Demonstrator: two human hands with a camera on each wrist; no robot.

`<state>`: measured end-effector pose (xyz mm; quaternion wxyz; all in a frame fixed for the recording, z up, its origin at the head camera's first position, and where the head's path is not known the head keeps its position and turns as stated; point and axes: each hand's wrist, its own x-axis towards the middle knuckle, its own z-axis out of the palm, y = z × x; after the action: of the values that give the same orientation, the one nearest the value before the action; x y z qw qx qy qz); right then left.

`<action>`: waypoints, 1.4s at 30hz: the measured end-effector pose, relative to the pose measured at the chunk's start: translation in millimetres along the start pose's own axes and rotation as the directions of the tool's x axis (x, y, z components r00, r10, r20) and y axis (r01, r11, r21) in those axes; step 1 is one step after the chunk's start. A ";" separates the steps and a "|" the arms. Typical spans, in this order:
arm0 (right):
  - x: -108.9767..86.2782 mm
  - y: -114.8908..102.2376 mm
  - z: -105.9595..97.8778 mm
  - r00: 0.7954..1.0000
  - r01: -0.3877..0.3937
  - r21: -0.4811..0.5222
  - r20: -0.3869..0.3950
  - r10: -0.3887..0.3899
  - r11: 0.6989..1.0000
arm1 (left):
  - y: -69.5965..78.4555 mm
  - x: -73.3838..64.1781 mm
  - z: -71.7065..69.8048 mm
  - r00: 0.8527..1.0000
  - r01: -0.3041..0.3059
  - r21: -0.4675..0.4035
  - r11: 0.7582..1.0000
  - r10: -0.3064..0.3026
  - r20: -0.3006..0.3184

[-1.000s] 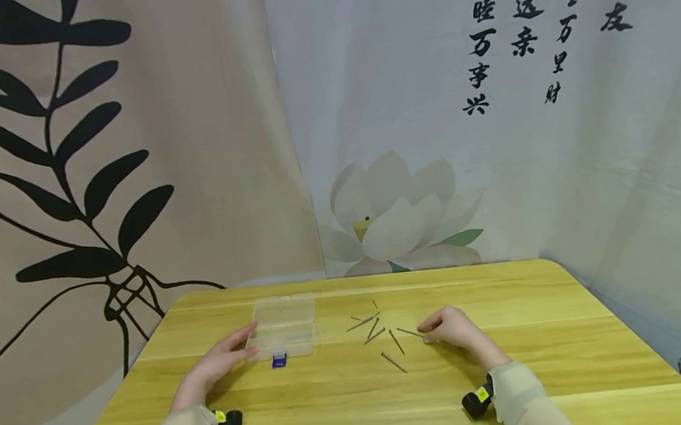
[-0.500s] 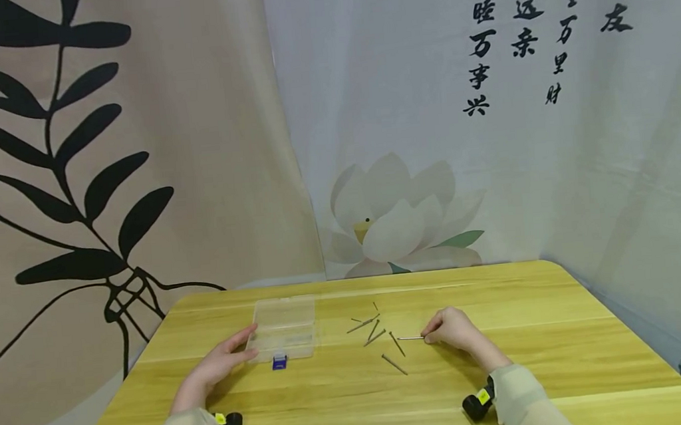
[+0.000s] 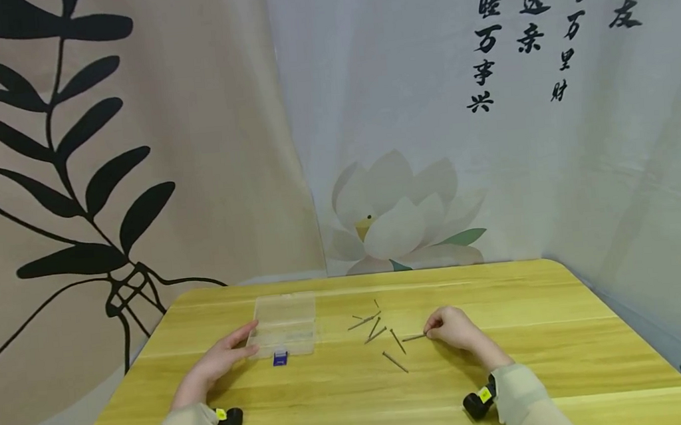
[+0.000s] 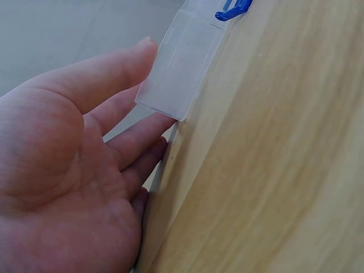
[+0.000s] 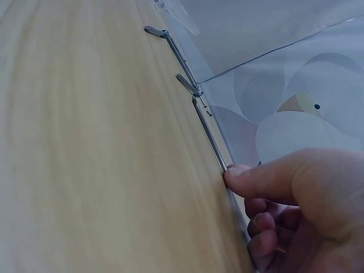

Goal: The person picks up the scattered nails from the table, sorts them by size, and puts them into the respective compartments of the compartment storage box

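Note:
A clear plastic box (image 3: 285, 310) with a blue latch (image 3: 280, 359) stands lid-up on the left of the table. My left hand (image 3: 217, 360) rests along its left side, thumb and fingertips touching the edge, fingers loosely extended; the left wrist view shows the thumb beside the box's end (image 4: 176, 68). On the right, my right hand (image 3: 452, 328) pinches the right end of a thin metal nail (image 3: 413, 337) between thumb and index finger. The nail lies low, close to the table. In the right wrist view its shaft (image 5: 209, 133) reaches away from the fingertips.
Several loose nails lie between the hands, one nail (image 3: 395, 361) nearest the front and another nail (image 3: 398, 342) close to the held one. The wooden table (image 3: 344, 412) ends at a curtain (image 3: 224, 181) behind it.
My right hand has taken hold of the nail and shifted it slightly to the right, its angle turning so the held end sits higher. The left hand and box stay put.

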<state>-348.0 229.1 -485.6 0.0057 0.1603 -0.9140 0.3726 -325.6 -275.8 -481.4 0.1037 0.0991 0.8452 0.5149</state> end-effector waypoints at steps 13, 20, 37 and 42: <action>-0.2 -6.9 -2.5 1.000 0.016 -0.022 -0.017 -0.016 1.000 | 1.3 1.2 0.3 1.000 0.004 -0.013 1.000 -0.005 -0.011; 1.1 -11.3 -8.7 0.998 0.010 0.036 -0.061 -0.008 0.999 | 4.3 2.6 -0.2 1.000 -0.015 -0.002 1.000 0.015 0.003; -2.4 -27.3 -26.5 0.985 0.038 0.009 -0.167 -0.036 0.999 | 2.1 -0.4 -0.3 1.000 -0.021 0.003 1.000 0.021 0.006; -2.2 -27.6 -25.9 0.983 0.048 0.013 -0.176 -0.045 0.999 | 2.3 -0.2 -0.5 1.000 -0.016 0.002 1.000 0.016 0.008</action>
<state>-340.5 228.9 -448.4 0.0935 0.1484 -0.9027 0.3930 -325.4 -275.3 -479.0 0.1026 0.1081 0.8446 0.5143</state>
